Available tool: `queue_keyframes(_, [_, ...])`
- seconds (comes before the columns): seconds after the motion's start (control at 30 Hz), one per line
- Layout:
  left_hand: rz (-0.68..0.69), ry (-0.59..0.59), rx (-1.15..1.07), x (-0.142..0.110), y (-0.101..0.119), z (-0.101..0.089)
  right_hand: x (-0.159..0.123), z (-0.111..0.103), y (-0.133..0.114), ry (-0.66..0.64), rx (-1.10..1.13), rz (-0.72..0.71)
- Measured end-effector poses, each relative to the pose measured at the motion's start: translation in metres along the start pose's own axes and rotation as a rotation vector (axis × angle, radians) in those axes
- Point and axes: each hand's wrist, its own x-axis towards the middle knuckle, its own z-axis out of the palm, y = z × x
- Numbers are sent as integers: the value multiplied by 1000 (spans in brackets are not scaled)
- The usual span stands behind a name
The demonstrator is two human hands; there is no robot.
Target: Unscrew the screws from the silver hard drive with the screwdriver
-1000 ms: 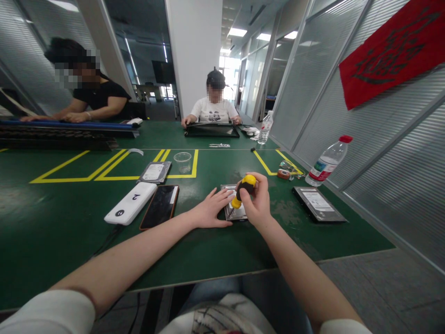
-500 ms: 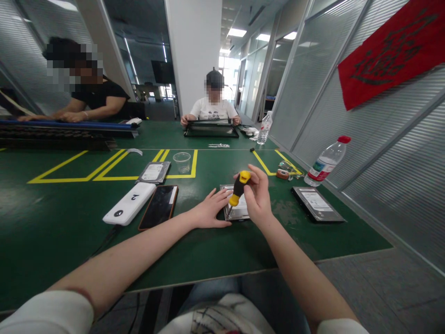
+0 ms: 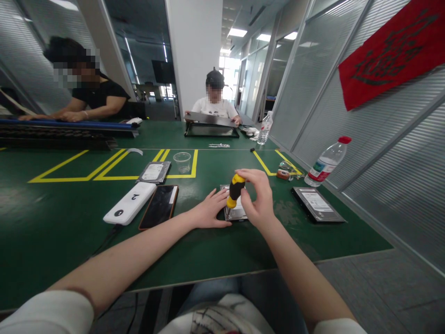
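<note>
My right hand (image 3: 257, 199) is closed around a short screwdriver (image 3: 234, 189) with a yellow and black handle, held nearly upright with its tip down on a silver hard drive (image 3: 233, 213) lying on the green table (image 3: 69, 232). My left hand (image 3: 208, 211) lies flat, fingers spread, pressing on the drive's left edge. Most of the drive is hidden behind both hands.
A black phone (image 3: 160, 199) and a white power bank (image 3: 130, 203) lie to the left. Another hard drive (image 3: 155, 172) and a clear cup (image 3: 182, 162) sit further back, a third drive (image 3: 317, 204) and a water bottle (image 3: 327, 162) to the right. Two people work across the table.
My right hand has shifted slightly left and regripped the screwdriver handle, turning it from a tilt to nearly upright. My left hand has stayed put. The person opposite has lifted a flat panel.
</note>
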Motion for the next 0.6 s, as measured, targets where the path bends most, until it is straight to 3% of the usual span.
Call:
queue_keyframes(0.1, [5, 0, -7, 0, 0, 0, 0, 1, -4, 22, -8, -31])
queue_keyframes(0.43, [49, 32, -17, 1, 0, -2, 10, 0, -14, -79, -28, 102])
queue_keyframes(0.6, [18, 6, -13, 1, 1, -1, 6, 4, -13, 18, -62, 68])
